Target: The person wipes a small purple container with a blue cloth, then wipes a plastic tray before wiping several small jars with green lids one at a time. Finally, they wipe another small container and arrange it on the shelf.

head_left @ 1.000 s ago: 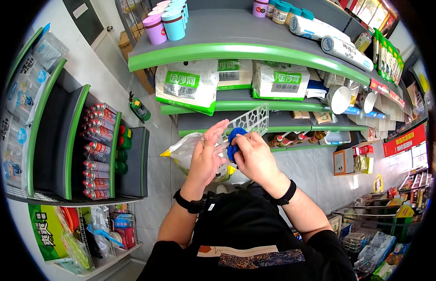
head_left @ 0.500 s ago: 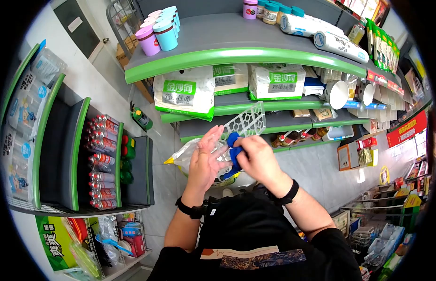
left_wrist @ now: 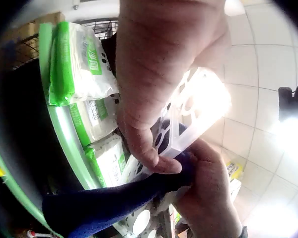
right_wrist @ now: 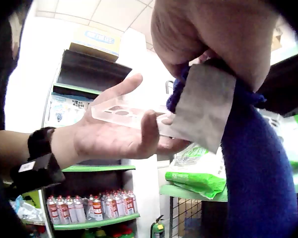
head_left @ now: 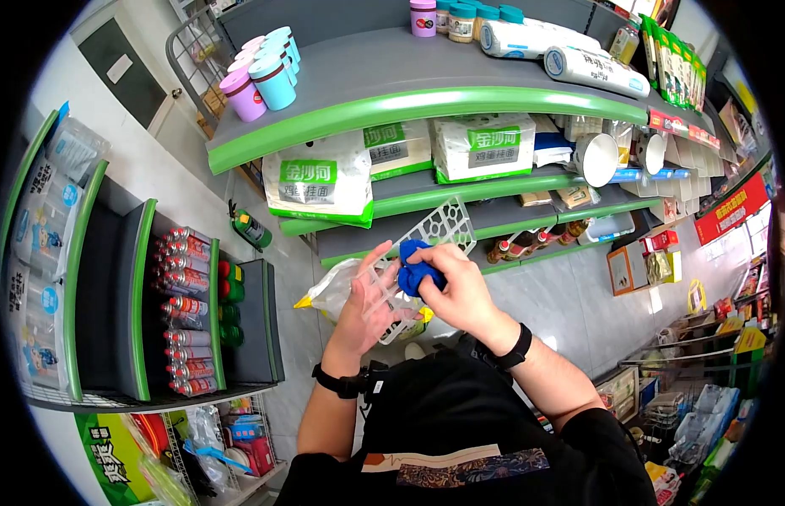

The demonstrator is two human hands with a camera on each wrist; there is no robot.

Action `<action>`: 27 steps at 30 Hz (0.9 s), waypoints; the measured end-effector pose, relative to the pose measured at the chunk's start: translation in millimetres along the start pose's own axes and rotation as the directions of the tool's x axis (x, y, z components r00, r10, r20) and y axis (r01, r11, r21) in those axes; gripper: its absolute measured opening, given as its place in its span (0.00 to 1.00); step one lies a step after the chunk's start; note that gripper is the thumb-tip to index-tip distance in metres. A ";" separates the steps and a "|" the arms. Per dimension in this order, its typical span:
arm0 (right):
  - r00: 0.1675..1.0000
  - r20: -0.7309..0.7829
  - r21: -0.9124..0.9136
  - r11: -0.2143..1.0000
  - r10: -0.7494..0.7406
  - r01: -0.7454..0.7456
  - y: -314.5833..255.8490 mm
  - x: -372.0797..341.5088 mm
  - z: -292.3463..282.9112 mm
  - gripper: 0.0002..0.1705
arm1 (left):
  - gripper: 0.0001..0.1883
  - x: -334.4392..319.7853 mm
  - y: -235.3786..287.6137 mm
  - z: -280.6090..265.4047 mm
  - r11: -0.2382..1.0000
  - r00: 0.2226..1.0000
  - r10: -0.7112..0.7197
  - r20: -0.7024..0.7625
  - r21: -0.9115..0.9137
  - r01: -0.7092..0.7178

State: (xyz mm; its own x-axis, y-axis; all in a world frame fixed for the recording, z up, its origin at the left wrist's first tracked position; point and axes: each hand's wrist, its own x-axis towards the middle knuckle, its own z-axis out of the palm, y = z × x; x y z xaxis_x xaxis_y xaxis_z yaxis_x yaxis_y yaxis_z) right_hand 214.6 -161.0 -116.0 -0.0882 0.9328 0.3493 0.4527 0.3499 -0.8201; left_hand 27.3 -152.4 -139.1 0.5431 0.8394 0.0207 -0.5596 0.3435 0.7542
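Note:
A translucent white panel with honeycomb holes (head_left: 447, 223) slants between the hands. My left hand (head_left: 361, 312) lies along its underside, fingers extended in the head view; the right wrist view shows the palm facing up and a bent finger at the panel's edge (right_wrist: 107, 116). In my right hand (head_left: 460, 291), thumb and fingers pinch a bunched blue cloth (head_left: 416, 268) against the panel. The cloth's loose end (right_wrist: 258, 173) hangs down, and a pale label (right_wrist: 203, 109) shows on it. Part of the panel is hidden behind the cloth.
Ahead stands a grey shelf with a green edge (head_left: 426, 105), holding noodle packs (head_left: 318, 181), cups (head_left: 274, 82) and rolls (head_left: 595, 72). Canisters (head_left: 188, 316) fill a left shelf. A clear bag with a yellow tip (head_left: 329, 287) is below my left hand.
The head view has turned, so the shelves appear shifted. The blue cloth looks more bunched, and more of the panel's lower end shows over my left hand.

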 end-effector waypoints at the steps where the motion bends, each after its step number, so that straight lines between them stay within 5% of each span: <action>1: 1.000 0.014 0.008 1.000 0.003 -0.003 -1.3 -0.9 -0.8 0.17 | 0.53 -0.6 0.5 -2.5 1.000 1.000 -0.008 0.020 -0.029 0.009; 6: 0.999 0.030 0.051 0.998 0.032 -0.033 2.5 -4.7 -1.7 0.16 | 0.54 -3.7 -0.6 -4.9 0.993 0.999 0.008 0.050 -0.121 -0.002; 10: 0.896 -0.095 0.187 0.892 0.434 -0.412 5.1 1.1 -6.6 0.15 | 0.52 -1.1 -2.6 -3.6 0.981 0.996 0.000 0.087 -0.194 0.016; 15: 0.990 -0.143 -0.121 0.993 -0.005 -0.012 -0.9 -3.2 5.8 0.15 | 0.50 1.6 -4.9 2.0 0.984 0.998 0.021 0.066 -0.180 -0.009; 21: 0.989 0.035 -0.140 0.980 -0.141 0.145 5.2 -1.6 0.9 0.17 | 0.49 1.0 -5.9 -1.0 0.991 1.000 0.023 0.013 -0.131 -0.021; 24: 0.988 -0.013 -0.371 0.919 -0.153 0.137 12.2 6.2 -5.4 0.17 | 0.50 1.9 -4.5 5.8 0.990 0.999 0.041 0.006 -0.133 -0.040; 27: 0.991 0.014 -0.353 0.927 -0.130 0.127 10.8 5.2 -1.7 0.17 | 0.49 3.2 -3.1 3.4 0.994 0.999 0.034 0.014 -0.104 -0.033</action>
State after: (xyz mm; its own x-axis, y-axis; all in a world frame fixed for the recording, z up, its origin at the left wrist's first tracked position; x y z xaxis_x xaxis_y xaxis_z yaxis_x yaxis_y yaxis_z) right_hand 220.6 -152.6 -122.3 -0.1585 0.8805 0.4468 0.7220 0.4120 -0.5558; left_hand 32.9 -152.2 -139.1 0.5320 0.8449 0.0556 -0.6392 0.3577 0.6808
